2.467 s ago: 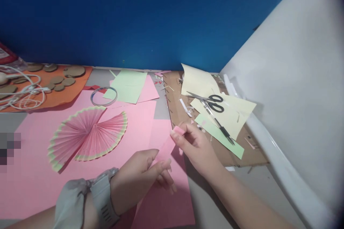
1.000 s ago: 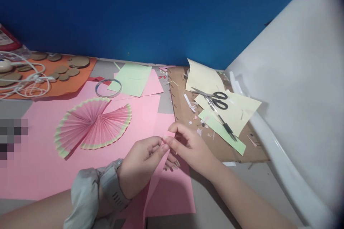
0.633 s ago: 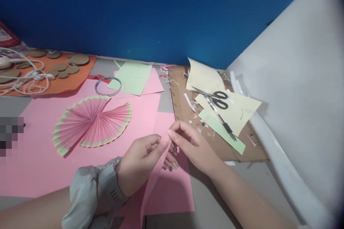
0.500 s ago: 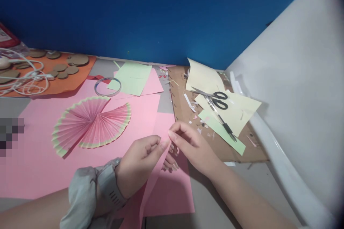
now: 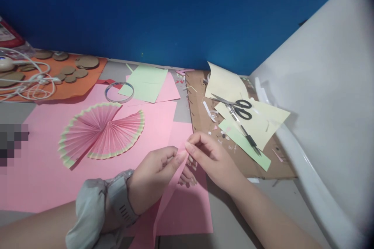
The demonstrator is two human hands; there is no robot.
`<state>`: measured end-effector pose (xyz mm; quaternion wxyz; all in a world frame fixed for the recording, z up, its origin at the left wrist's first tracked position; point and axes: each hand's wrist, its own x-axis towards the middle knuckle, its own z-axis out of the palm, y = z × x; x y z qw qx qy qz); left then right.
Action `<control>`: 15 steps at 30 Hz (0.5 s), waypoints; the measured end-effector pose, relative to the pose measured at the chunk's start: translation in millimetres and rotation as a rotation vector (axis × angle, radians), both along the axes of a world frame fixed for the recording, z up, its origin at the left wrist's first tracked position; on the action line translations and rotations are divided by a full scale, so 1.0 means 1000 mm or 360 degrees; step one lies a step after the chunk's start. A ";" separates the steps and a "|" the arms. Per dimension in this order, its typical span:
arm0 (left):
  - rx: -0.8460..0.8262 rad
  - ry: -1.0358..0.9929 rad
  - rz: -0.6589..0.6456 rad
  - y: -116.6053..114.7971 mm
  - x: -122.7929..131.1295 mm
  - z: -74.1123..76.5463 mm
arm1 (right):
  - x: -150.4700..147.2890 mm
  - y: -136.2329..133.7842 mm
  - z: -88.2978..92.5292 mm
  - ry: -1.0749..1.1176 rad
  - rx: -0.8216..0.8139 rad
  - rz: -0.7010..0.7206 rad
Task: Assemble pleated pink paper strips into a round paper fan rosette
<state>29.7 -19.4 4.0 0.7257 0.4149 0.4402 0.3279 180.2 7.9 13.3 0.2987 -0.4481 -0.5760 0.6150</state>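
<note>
Between my two hands is a long strip of pink paper (image 5: 168,198), its lower end hanging toward the bottom of the view. My left hand (image 5: 159,169) pinches it with the thumb on top; some of its fingers show beneath the strip. At the strip's upper tip, the thumb and forefinger of my right hand (image 5: 207,157) are closed on the paper. Left of my hands, a pleated pink paper fan (image 5: 117,136) with a green and pale yellow rim lies spread on a large pink sheet (image 5: 35,179).
Scissors (image 5: 242,109) and a pen (image 5: 242,130) lie on cream paper (image 5: 269,114) over brown cardboard (image 5: 201,116) with paper scraps. A tape roll (image 5: 119,92) sits near green paper (image 5: 146,81). White cables (image 5: 37,81) and cardboard discs (image 5: 87,62) rest on orange paper (image 5: 78,93).
The whole view has shifted slightly, so things on the table appear a little further right. Both hands keep nearly the same pinch on the pink paper strip.
</note>
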 end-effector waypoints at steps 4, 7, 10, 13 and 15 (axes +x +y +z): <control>0.0000 0.0032 -0.0001 0.000 0.000 0.000 | -0.001 -0.001 0.001 0.0030 -0.0043 -0.0001; 0.0011 0.0018 0.0001 -0.001 0.000 0.000 | -0.001 -0.002 0.001 0.0020 -0.0052 -0.0015; 0.0021 -0.0027 0.0000 -0.001 0.001 -0.001 | -0.002 -0.002 0.001 0.0025 -0.0034 -0.0014; 0.0030 -0.0048 -0.0001 0.000 0.002 -0.002 | -0.002 -0.002 -0.002 0.0019 -0.0031 -0.0019; 0.0042 -0.0033 -0.0001 0.001 0.002 -0.001 | -0.001 -0.002 -0.003 0.0026 -0.0046 -0.0019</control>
